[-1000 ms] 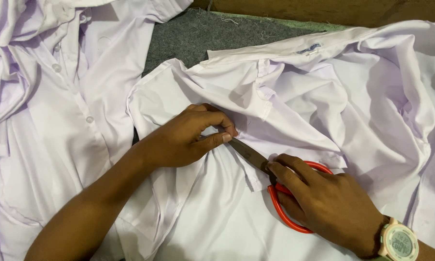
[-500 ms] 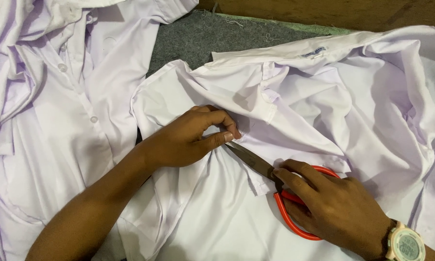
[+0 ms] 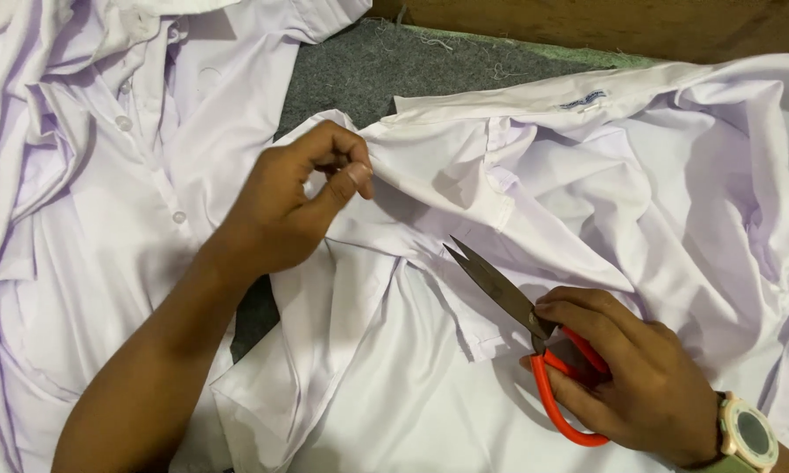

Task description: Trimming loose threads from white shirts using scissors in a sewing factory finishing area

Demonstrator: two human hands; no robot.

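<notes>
A white shirt (image 3: 587, 175) lies crumpled across the middle and right of the head view. My left hand (image 3: 294, 197) pinches a fold of its fabric near the upper middle, lifting it slightly. My right hand (image 3: 635, 372), with a pale wristwatch (image 3: 749, 434) on the wrist, grips scissors with orange handles (image 3: 535, 337). The dark blades are slightly apart and point up-left, their tips resting on the shirt a short way right of and below my left hand.
A second white buttoned shirt (image 3: 105, 175) is spread at the left. Grey felt-like matting (image 3: 386, 74) shows between the two garments at the top. A brown wooden edge (image 3: 631, 26) runs along the top right.
My left hand has moved up and left, pulling the pinched fabric away from the scissors. The scissor tips, earlier right at my fingers, now lie apart from them on the shirt.
</notes>
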